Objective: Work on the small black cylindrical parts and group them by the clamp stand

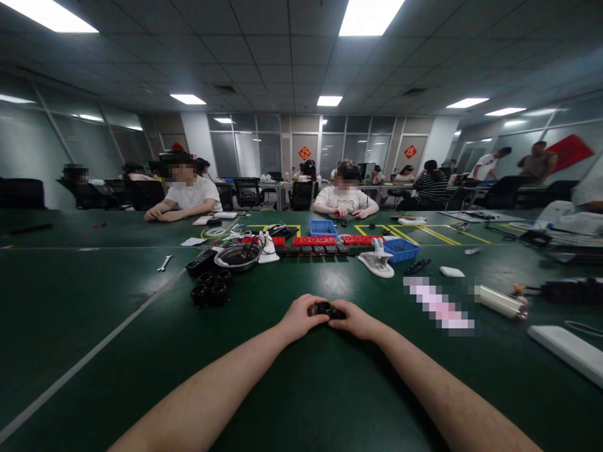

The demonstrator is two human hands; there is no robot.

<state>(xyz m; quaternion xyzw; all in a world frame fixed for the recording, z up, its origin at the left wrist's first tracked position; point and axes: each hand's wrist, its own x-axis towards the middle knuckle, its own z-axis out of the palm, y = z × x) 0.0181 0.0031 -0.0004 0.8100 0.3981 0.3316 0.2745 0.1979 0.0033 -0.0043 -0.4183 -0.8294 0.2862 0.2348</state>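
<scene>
Both of my hands meet at the middle of the green table (301,389), around a small black part with a round, ring-like top (324,307). My left hand (301,317) grips its left side, with the thumb along the near edge. On the other side, my right hand (354,319) closes on it with thumb and fingers. The fingers cover much of the part, so its full shape is hidden. A cluster of several black round parts (210,290) sits to the left, looking similar in colour.
Beyond my hands lie a metal bowl (238,257), red strips (315,240), blue bins (402,250) and a white clip stand (377,258). A wrench (164,263) lies left; a clear cylinder (502,302) and white bar (568,353) lie right. Two people sit opposite.
</scene>
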